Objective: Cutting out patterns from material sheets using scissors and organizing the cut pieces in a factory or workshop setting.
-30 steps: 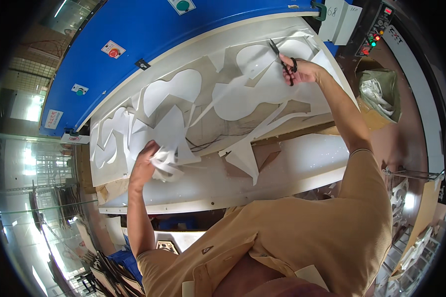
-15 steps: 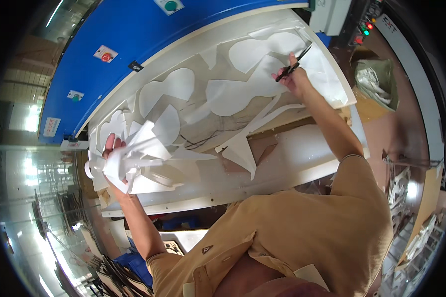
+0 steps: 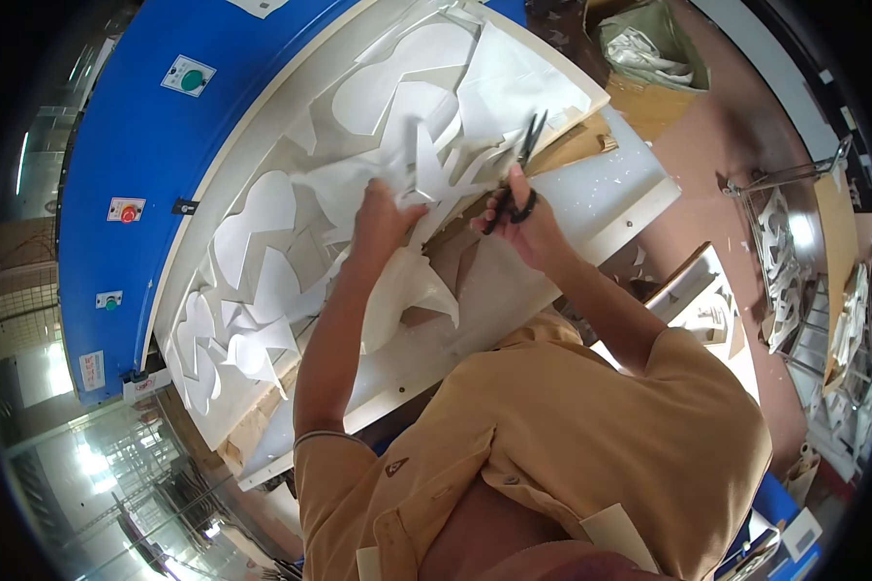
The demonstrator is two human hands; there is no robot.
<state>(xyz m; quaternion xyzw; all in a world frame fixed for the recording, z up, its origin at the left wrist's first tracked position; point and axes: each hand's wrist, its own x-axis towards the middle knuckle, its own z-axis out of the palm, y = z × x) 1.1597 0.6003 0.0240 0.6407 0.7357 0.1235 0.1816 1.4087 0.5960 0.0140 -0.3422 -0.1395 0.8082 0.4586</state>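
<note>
My right hand (image 3: 528,225) is closed around black-handled scissors (image 3: 531,140), whose blades point up and away from me. Beside it, my left hand (image 3: 386,215) grips white sheet offcuts (image 3: 426,163), thumb toward the right; motion blurs the strips around its fingers. Rounded white cut shapes with notches, such as the two-lobed piece (image 3: 254,228), lie on the board (image 3: 334,136) beyond my left arm. A large white sheet corner (image 3: 518,82) rests at the board's far right. Crumpled offcuts (image 3: 252,353) are heaped at the left end.
A blue machine body (image 3: 155,107) with red and green buttons borders the far side. The pale table ledge (image 3: 610,198) runs along the near side, specked with white bits. At the far right stand an open sack (image 3: 654,44) and a wire rack (image 3: 780,261) with white pieces.
My left hand has moved right from the left end to mid-board, leaving a heap of offcuts there. My right hand with the scissors has come nearer. The view has turned and shifted right.
</note>
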